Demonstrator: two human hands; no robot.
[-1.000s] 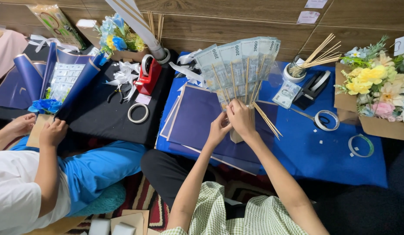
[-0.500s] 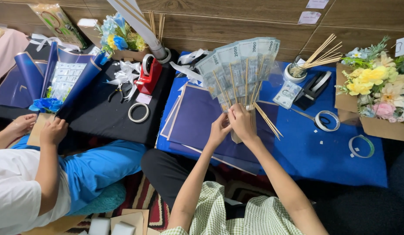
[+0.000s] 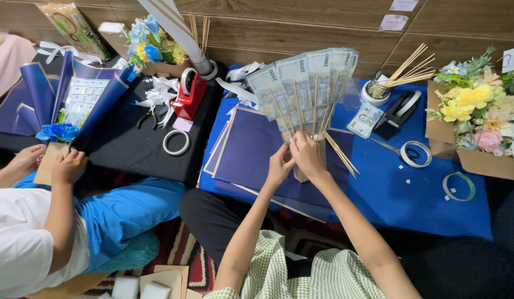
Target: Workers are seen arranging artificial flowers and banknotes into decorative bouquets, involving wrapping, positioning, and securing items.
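Observation:
A fan of grey-green banknotes point(image 3: 307, 75) taped to thin wooden sticks stands above a blue table point(image 3: 428, 207). My left hand point(image 3: 280, 164) and my right hand point(image 3: 307, 155) both grip the gathered stick ends at a small brown base. A few loose sticks point(image 3: 340, 153) jut out to the right of my right hand. Dark blue wrapping sheets point(image 3: 251, 155) lie flat beneath the fan.
A cup of wooden sticks point(image 3: 376, 91), a black tape dispenser point(image 3: 398, 113), tape rolls point(image 3: 415, 154) and a box of artificial flowers point(image 3: 478, 111) are at right. A red tape dispenser point(image 3: 190, 94) and pliers point(image 3: 149, 117) lie on the black table. A co-worker at left holds a blue-wrapped bouquet point(image 3: 74, 99).
The banknote fan has shifted slightly while my hands adjust their grip at its base. The co-worker's hands stay on the bouquet.

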